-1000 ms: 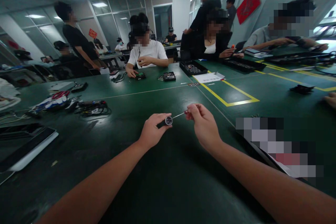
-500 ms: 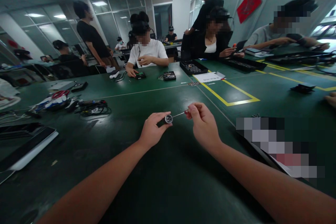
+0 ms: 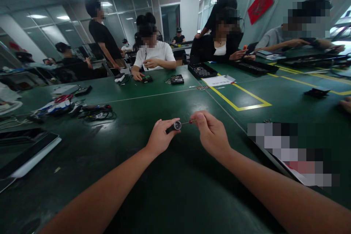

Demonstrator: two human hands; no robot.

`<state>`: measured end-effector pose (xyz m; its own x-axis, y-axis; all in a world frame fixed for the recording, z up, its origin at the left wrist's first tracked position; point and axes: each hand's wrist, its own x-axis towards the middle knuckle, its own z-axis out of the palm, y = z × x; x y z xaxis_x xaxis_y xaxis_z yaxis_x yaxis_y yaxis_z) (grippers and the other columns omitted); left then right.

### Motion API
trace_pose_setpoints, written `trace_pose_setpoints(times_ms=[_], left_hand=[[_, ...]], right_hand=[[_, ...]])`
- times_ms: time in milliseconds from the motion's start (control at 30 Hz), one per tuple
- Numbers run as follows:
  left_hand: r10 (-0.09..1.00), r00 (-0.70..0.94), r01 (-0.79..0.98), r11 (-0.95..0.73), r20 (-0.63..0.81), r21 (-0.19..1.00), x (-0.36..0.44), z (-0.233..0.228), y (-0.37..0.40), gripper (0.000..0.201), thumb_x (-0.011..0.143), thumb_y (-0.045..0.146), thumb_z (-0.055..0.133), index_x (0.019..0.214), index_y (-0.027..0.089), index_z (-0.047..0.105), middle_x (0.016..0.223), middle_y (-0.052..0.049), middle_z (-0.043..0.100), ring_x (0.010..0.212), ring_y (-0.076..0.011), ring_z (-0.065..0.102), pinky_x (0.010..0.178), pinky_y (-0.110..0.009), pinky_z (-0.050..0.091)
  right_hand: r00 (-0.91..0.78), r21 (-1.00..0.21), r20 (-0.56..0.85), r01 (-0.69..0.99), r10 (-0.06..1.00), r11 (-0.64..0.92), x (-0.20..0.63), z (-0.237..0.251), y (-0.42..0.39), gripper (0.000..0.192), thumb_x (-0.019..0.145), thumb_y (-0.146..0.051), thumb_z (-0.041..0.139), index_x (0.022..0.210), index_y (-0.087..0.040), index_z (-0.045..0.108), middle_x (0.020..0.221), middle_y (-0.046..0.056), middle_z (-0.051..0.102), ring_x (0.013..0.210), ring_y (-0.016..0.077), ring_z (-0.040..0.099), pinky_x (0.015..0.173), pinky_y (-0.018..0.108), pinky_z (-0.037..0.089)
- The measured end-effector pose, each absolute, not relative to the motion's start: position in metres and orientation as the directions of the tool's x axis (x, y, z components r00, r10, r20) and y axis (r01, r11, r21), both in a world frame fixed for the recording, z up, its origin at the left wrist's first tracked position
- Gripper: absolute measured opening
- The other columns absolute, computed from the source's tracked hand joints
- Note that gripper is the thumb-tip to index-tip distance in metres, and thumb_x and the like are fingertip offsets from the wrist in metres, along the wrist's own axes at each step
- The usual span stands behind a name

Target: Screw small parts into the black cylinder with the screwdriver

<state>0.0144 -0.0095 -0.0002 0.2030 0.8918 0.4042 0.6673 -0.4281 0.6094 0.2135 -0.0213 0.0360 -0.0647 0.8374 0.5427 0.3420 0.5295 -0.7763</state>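
Note:
My left hand (image 3: 160, 136) is closed round a short black cylinder (image 3: 170, 128), its thumb and fingers along the sides. The cylinder's round, metal-rimmed open end faces right and toward me; details inside are too small to tell. In a pinch, my right hand (image 3: 212, 133) holds a thin screwdriver (image 3: 186, 122) with a red part by the fingertips. The slim shaft reaches left to the cylinder's open end. Where exactly its tip rests inside I cannot tell. Both hands are above the green table (image 3: 170, 190).
Cables (image 3: 97, 112) and a tablet-like device (image 3: 33, 150) lie at left. A partly blurred sheet (image 3: 290, 153) is at right. Across the table, a person in white (image 3: 156, 53) handles small parts; black trays (image 3: 202, 70) and a paper (image 3: 218, 80) lie farther back.
My right hand has moved slightly down and left, and less of the screwdriver shaft shows. The cylinder has shifted slightly right and down. A standing person behind has moved right.

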Motion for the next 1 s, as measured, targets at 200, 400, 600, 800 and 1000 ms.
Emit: trace_pose_setpoints(times_ms=[200, 400, 600, 800, 1000], left_hand=[[0.889, 0.161, 0.69, -0.411, 0.428, 0.595, 0.0127, 0.0028, -0.0098, 0.043, 0.084, 0.019, 0.078, 0.125, 0.028, 0.068, 0.116, -0.005, 0.073, 0.105, -0.0259, 0.066, 0.106, -0.05, 0.044], [0.861, 0.181, 0.655, -0.466, 0.475, 0.595, 0.0105, -0.002, -0.0064, 0.04, 0.084, 0.019, 0.079, 0.121, 0.027, 0.07, 0.117, -0.004, 0.073, 0.106, -0.0255, 0.066, 0.103, -0.048, 0.047], [0.857, 0.16, 0.621, -0.473, 0.49, 0.625, 0.0085, -0.004, -0.0051, 0.042, 0.084, 0.019, 0.078, 0.124, 0.029, 0.069, 0.119, -0.004, 0.073, 0.109, -0.026, 0.066, 0.102, -0.048, 0.048], [0.857, 0.152, 0.616, -0.472, 0.493, 0.63, 0.0081, -0.0042, -0.005, 0.041, 0.083, 0.017, 0.079, 0.122, 0.028, 0.07, 0.118, -0.005, 0.073, 0.109, -0.0263, 0.066, 0.101, -0.047, 0.049], [0.853, 0.149, 0.613, -0.476, 0.5, 0.63, 0.0083, -0.0055, -0.0035, 0.041, 0.082, 0.015, 0.08, 0.121, 0.027, 0.071, 0.117, -0.004, 0.073, 0.108, -0.0255, 0.066, 0.102, -0.047, 0.049]], right_hand=[[-0.046, -0.751, 0.553, 0.405, 0.832, 0.521, 0.2137, 0.0341, -0.0205, 0.024, 0.102, -0.032, 0.041, 0.108, -0.021, 0.061, 0.084, 0.002, 0.068, 0.069, 0.0176, 0.06, 0.066, 0.031, 0.042], [-0.1, -0.74, 0.531, 0.429, 0.841, 0.518, 0.2142, 0.0367, -0.0217, 0.03, 0.104, -0.039, 0.04, 0.093, -0.023, 0.063, 0.076, 0.001, 0.065, 0.066, 0.0178, 0.059, 0.063, 0.031, 0.04], [-0.091, -0.745, 0.511, 0.449, 0.855, 0.493, 0.2133, 0.0356, -0.0221, 0.023, 0.102, -0.032, 0.04, 0.109, -0.024, 0.06, 0.085, 0.003, 0.07, 0.073, 0.0208, 0.065, 0.068, 0.034, 0.043], [-0.081, -0.788, 0.496, 0.376, 0.865, 0.487, 0.2132, 0.0343, -0.0198, 0.017, 0.101, -0.032, 0.04, 0.105, -0.024, 0.055, 0.083, 0.002, 0.065, 0.078, 0.0215, 0.065, 0.07, 0.034, 0.044], [-0.09, -0.801, 0.449, 0.401, 0.889, 0.445, 0.2124, 0.0355, -0.0211, 0.022, 0.103, -0.035, 0.037, 0.108, -0.024, 0.055, 0.082, 0.002, 0.066, 0.07, 0.0198, 0.061, 0.066, 0.034, 0.041]])
